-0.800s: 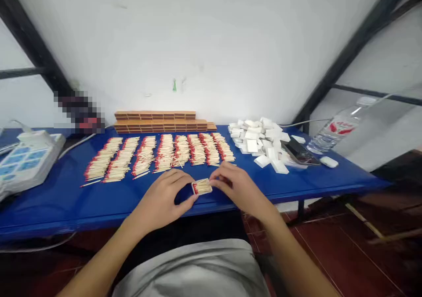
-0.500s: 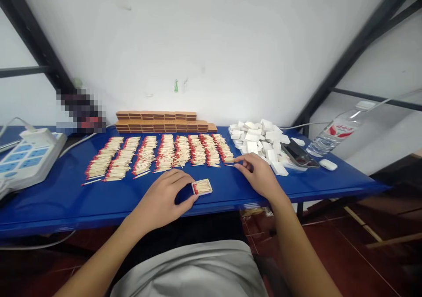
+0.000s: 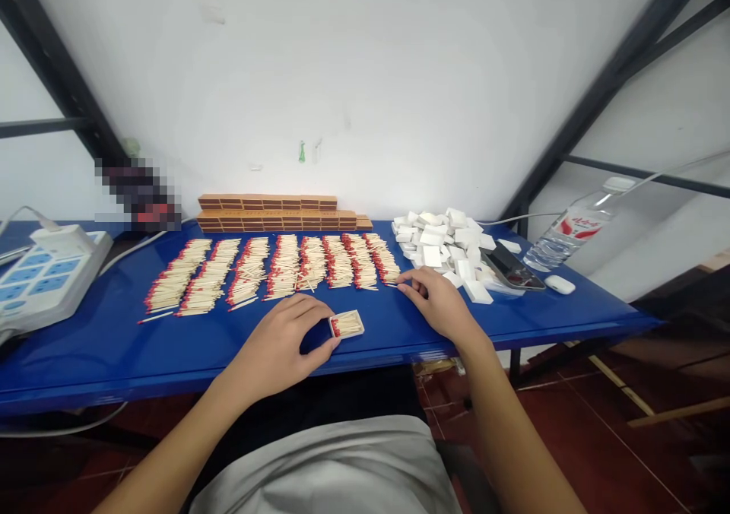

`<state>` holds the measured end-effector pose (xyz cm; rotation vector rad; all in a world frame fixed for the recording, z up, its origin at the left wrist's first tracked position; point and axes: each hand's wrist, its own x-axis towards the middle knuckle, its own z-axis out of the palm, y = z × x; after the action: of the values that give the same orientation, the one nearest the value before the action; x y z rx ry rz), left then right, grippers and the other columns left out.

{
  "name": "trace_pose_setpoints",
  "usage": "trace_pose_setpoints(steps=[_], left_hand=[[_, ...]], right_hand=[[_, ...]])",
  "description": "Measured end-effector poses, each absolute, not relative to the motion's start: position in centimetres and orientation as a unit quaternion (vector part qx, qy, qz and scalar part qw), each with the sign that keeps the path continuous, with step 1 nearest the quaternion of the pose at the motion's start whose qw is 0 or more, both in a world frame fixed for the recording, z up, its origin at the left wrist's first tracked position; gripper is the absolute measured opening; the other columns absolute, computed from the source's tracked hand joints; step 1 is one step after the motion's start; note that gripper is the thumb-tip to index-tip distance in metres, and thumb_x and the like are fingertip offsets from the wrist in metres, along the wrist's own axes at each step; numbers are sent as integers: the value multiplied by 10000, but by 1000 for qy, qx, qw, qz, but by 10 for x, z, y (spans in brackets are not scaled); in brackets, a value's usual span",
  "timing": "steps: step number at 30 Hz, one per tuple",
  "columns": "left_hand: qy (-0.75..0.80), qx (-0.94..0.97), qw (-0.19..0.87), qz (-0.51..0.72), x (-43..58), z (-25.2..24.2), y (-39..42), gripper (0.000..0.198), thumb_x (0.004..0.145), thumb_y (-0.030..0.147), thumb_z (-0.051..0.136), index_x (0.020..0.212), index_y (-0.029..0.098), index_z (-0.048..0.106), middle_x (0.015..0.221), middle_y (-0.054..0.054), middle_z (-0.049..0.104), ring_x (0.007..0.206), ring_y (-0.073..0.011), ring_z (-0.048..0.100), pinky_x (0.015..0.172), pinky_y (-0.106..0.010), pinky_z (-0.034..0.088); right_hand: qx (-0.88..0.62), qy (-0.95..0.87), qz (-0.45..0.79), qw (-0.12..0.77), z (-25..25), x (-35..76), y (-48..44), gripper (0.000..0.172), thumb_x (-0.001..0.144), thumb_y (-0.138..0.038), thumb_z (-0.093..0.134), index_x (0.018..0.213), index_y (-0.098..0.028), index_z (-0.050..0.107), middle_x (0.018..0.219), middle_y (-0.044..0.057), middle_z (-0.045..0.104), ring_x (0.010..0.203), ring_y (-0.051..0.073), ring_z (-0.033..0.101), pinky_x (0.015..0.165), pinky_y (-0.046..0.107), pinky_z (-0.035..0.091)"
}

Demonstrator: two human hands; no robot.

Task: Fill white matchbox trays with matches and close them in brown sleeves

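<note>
A small white matchbox tray (image 3: 347, 324) holds red-headed matches and rests on the blue table. My left hand (image 3: 290, 339) grips its left end between thumb and fingers. My right hand (image 3: 436, 301) is at the near end of the rightmost row of matches (image 3: 383, 258), thumb and forefinger almost together around the end of a loose match (image 3: 391, 285). The fingertips partly hide that match. Further left, several more rows of matches (image 3: 284, 267) lie side by side with their red heads to the left.
Brown matchbox sleeves (image 3: 274, 220) are stacked along the wall. A heap of white trays (image 3: 442, 240) lies right of the matches, beside a phone (image 3: 513, 265), a white case (image 3: 560, 284) and a water bottle (image 3: 570, 229). A power strip (image 3: 51, 278) stands at left.
The view has shifted slightly. My right hand stays by the rightmost row, its fingertips a little closer in to the loose match. My left hand keeps its grip on the tray.
</note>
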<state>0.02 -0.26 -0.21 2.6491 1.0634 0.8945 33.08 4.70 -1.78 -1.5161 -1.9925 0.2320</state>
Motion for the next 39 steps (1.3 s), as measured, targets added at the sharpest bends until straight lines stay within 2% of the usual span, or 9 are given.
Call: trace_pose_setpoints(steps=[10, 24, 34, 39], left_hand=[[358, 882, 77, 295, 1, -1, -3, 196, 1013, 335, 694, 1185, 242, 706, 1200, -71, 750, 1138, -269, 694, 1044, -457, 549], [355, 884, 77, 294, 1, -1, -3, 179, 1018, 330, 685, 1171, 238, 700, 1197, -77, 748, 1134, -270, 691, 1047, -466, 548], [353, 886, 76, 291, 1, 0, -3, 191, 1023, 333, 683, 1183, 230, 691, 1194, -78, 749, 1130, -269, 689, 1036, -459, 544], [354, 886, 72, 290, 1, 0, -3, 196, 1020, 334, 688, 1184, 226, 685, 1185, -73, 750, 1122, -265, 684, 1021, -452, 542]], right_hand=[[-602, -733, 104, 299, -15, 326, 45, 160, 1017, -343, 601, 922, -230, 664, 895, 44, 628, 810, 229, 598, 739, 355, 443], [-582, -754, 109, 283, -13, 326, 43, 186, 1043, -344, 560, 912, -234, 634, 955, 56, 673, 895, 244, 629, 785, 360, 452], [-487, -797, 173, 312, 7, 287, 9, 184, 1093, -342, 536, 958, -249, 620, 971, 47, 651, 889, 218, 621, 803, 344, 487], [-442, -834, 164, 285, 9, 252, -10, 126, 1095, -284, 551, 991, -241, 607, 1041, 54, 657, 936, 213, 628, 837, 342, 489]])
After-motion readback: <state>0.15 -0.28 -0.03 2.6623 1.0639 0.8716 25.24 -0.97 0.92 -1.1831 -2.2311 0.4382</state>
